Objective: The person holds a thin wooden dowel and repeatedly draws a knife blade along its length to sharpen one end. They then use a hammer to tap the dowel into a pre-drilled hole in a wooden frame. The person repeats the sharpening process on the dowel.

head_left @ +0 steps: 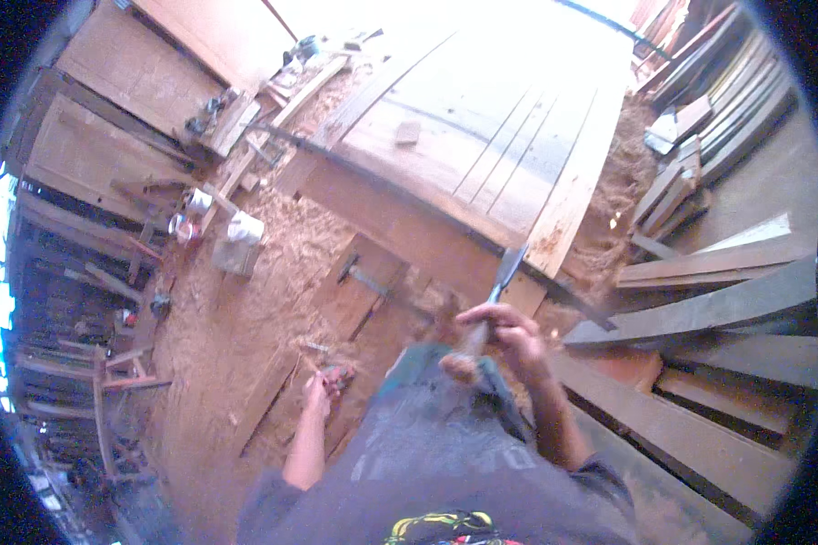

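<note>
In front of my body, my right hand is closed around a chisel. Its grey metal blade points up and away over the near edge of a wooden workbench. The brownish rounded butt of its handle shows below my fingers. Lower at the left, my left hand is closed on something small and reddish that I cannot make out. It hangs apart from the bench, above the shavings-covered floor. On the bench top lies a small wood block.
A hammer-like tool lies on a board below the bench. Wood shavings cover the floor. White containers stand at the left. Long planks are stacked at the right, and large panels lean at the far left.
</note>
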`<action>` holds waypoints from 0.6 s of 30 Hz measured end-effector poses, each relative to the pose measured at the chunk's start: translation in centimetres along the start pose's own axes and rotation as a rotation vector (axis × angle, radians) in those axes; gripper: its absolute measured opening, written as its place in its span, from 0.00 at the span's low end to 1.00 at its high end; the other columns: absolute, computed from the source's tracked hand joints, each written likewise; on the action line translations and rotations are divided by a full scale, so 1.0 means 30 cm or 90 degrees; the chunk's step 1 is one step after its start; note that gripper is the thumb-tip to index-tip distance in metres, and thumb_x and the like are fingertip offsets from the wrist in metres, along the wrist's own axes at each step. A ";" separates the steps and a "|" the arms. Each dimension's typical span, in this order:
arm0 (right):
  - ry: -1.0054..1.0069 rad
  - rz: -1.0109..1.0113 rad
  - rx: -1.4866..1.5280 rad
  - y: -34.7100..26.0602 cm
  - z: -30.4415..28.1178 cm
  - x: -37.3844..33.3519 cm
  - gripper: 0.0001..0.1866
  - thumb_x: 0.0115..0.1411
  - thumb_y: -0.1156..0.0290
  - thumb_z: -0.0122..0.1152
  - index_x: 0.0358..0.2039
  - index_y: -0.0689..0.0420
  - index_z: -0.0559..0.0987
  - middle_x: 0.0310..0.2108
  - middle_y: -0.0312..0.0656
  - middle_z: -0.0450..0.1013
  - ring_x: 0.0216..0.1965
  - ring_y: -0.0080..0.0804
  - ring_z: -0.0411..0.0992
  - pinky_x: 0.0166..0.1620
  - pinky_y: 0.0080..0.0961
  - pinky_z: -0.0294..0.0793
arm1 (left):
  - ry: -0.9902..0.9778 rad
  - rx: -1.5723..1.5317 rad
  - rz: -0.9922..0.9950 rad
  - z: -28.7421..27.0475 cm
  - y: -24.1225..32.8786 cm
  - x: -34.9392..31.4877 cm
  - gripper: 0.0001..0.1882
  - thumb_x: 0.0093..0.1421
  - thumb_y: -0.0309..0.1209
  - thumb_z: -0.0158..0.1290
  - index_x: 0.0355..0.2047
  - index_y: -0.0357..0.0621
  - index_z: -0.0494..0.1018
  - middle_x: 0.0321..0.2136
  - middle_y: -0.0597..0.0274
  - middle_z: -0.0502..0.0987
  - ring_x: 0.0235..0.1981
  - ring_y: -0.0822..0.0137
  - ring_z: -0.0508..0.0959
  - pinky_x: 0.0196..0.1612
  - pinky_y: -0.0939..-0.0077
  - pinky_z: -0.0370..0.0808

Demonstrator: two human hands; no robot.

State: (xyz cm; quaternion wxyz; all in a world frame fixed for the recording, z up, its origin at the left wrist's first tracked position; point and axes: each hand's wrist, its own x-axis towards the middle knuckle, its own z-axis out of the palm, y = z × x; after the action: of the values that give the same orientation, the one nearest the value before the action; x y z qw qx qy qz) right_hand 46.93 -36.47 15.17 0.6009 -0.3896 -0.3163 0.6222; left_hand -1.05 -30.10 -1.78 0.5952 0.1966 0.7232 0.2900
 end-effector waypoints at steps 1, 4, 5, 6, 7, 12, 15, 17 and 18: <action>0.092 -0.054 -0.101 0.007 0.046 -0.001 0.16 0.70 0.68 0.48 0.48 0.61 0.82 0.47 0.48 0.82 0.52 0.35 0.78 0.59 0.34 0.75 | -0.029 -0.023 0.007 0.023 0.009 -0.023 0.17 0.77 0.42 0.44 0.36 0.45 0.72 0.30 0.60 0.80 0.26 0.67 0.78 0.26 0.69 0.79; 0.291 -0.001 -0.329 0.031 0.128 -0.001 0.09 0.66 0.68 0.65 0.45 0.56 0.84 0.35 0.37 0.81 0.39 0.22 0.77 0.44 0.26 0.77 | -0.115 -0.084 0.005 0.082 -0.047 0.000 0.13 0.76 0.36 0.46 0.47 0.40 0.75 0.32 0.58 0.80 0.29 0.65 0.81 0.32 0.64 0.83; 0.298 0.004 -0.347 0.064 0.110 -0.004 0.10 0.63 0.68 0.69 0.44 0.55 0.84 0.36 0.37 0.82 0.40 0.24 0.78 0.45 0.27 0.78 | -0.143 -0.081 0.005 0.121 -0.060 0.004 0.13 0.76 0.36 0.46 0.48 0.40 0.75 0.33 0.58 0.80 0.30 0.65 0.81 0.33 0.64 0.83; 0.314 0.008 -0.364 0.090 0.076 -0.001 0.11 0.60 0.68 0.73 0.42 0.55 0.85 0.36 0.38 0.83 0.41 0.27 0.80 0.45 0.28 0.79 | -0.178 -0.072 0.004 0.170 -0.053 -0.005 0.13 0.76 0.35 0.46 0.49 0.39 0.75 0.33 0.58 0.80 0.30 0.65 0.81 0.34 0.64 0.83; 0.292 -0.046 -0.420 0.111 0.045 -0.001 0.20 0.59 0.68 0.74 0.51 0.56 0.81 0.40 0.42 0.83 0.41 0.30 0.80 0.47 0.32 0.80 | -0.205 -0.060 -0.001 0.204 -0.046 -0.014 0.13 0.76 0.35 0.46 0.50 0.39 0.75 0.34 0.58 0.81 0.30 0.65 0.82 0.34 0.64 0.84; 0.338 -0.155 -0.375 -0.075 0.201 0.020 0.37 0.61 0.68 0.73 0.68 0.54 0.66 0.48 0.47 0.81 0.44 0.41 0.81 0.53 0.36 0.79 | -0.325 -0.021 -0.011 0.277 -0.005 -0.030 0.16 0.76 0.39 0.49 0.51 0.38 0.75 0.34 0.57 0.82 0.29 0.66 0.82 0.35 0.66 0.83; 0.340 -0.160 -0.436 -0.019 0.213 0.000 0.39 0.63 0.69 0.70 0.72 0.56 0.63 0.48 0.52 0.80 0.47 0.41 0.81 0.52 0.38 0.79 | -0.381 0.075 0.003 0.357 0.112 0.000 0.19 0.76 0.42 0.49 0.50 0.38 0.76 0.29 0.59 0.81 0.27 0.67 0.81 0.34 0.68 0.82; 0.374 -0.139 -0.520 0.088 0.214 -0.028 0.37 0.64 0.69 0.68 0.71 0.57 0.64 0.49 0.56 0.79 0.50 0.44 0.80 0.52 0.39 0.79 | -0.411 0.123 0.044 0.373 0.159 0.030 0.18 0.76 0.42 0.50 0.48 0.38 0.76 0.28 0.60 0.81 0.27 0.67 0.81 0.33 0.69 0.82; 0.405 -0.117 -0.545 0.141 0.226 -0.040 0.35 0.64 0.69 0.68 0.70 0.57 0.66 0.51 0.57 0.79 0.52 0.47 0.80 0.53 0.41 0.78 | -0.420 0.142 0.063 0.371 0.180 0.047 0.18 0.76 0.42 0.50 0.47 0.38 0.77 0.28 0.61 0.81 0.27 0.67 0.81 0.33 0.69 0.81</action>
State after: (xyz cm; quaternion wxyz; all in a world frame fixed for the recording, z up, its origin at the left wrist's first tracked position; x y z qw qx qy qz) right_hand 38.93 -37.50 15.02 0.5066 -0.7396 -0.3763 0.2341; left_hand 9.15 -23.07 -0.69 0.7568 0.3786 0.5087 0.1583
